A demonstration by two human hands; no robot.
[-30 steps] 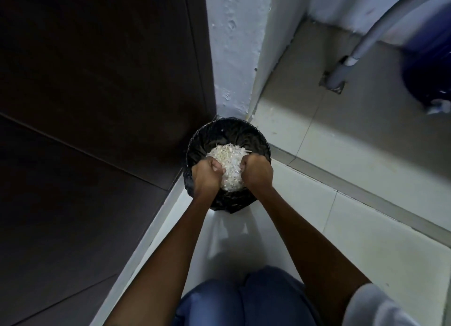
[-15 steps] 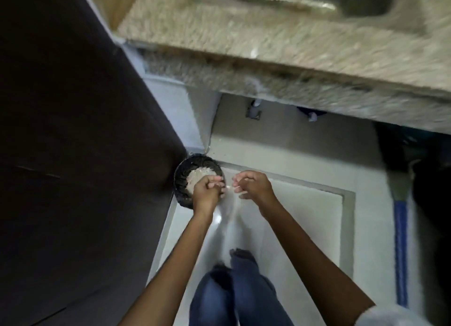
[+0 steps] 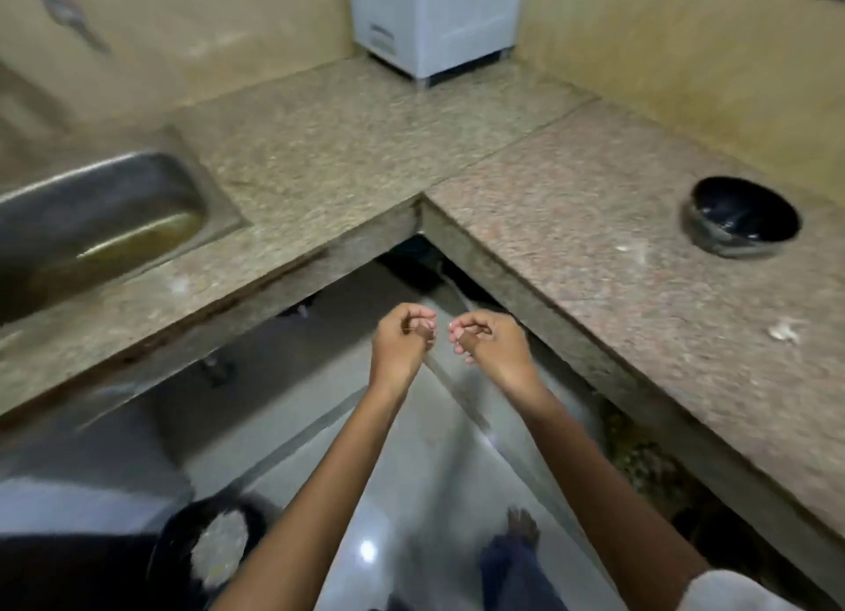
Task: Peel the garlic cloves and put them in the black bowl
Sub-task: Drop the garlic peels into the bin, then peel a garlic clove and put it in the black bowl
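Note:
A glossy black bowl stands on the right arm of the granite counter, near the wall. A whitish garlic scrap lies on the counter in front of it. My left hand and my right hand hang side by side in the air over the floor, below the counter corner, both with fingers curled in. Nothing shows plainly inside either fist. Down at the lower left a black-lined bin holds a heap of pale garlic skins.
A steel sink is set in the left arm of the counter. A white appliance stands in the back corner. Pale floor tiles lie below, with my bare foot on them.
My hands have lifted out of the bin of skins and risen to counter height. The view has swung up from the floor to the counter, sink and black bowl.

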